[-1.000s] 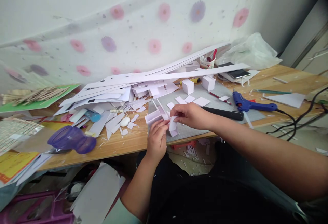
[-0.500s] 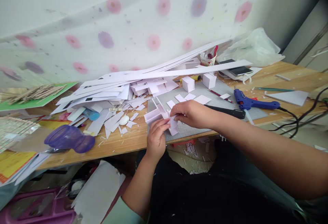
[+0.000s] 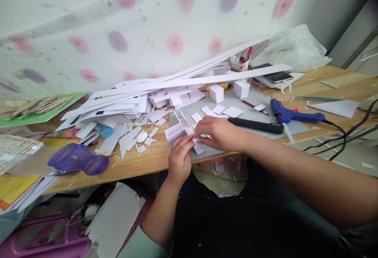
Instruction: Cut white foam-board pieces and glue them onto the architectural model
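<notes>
— Two hands on one bit of work, is that right?

— Yes. Both the left hand [image 3: 180,159] and the right hand [image 3: 218,133] meet at the near edge of the surface [image 3: 138,164], on the grey cutting mat [image 3: 254,114]. Fingers of each are closed on a small white card piece [image 3: 198,146], pinched from either side, and the piece sits low against the mat.

— What lies right beside it?

— An open white card frame [image 3: 177,129] just behind the left hand, and loose white card squares [image 3: 220,111] past the right knuckles.

— And further along the mat?

— Two small white cubes [image 3: 216,93] toward the far edge, a black tool [image 3: 255,125] lying lengthwise beside the right wrist, then a blue glue gun [image 3: 292,115] with its cable running off the right edge.

— Left side of the surface?

— Heaped white card strips [image 3: 124,102], and a purple plastic container [image 3: 78,159] on its side near the front edge, well apart from the hands
</notes>
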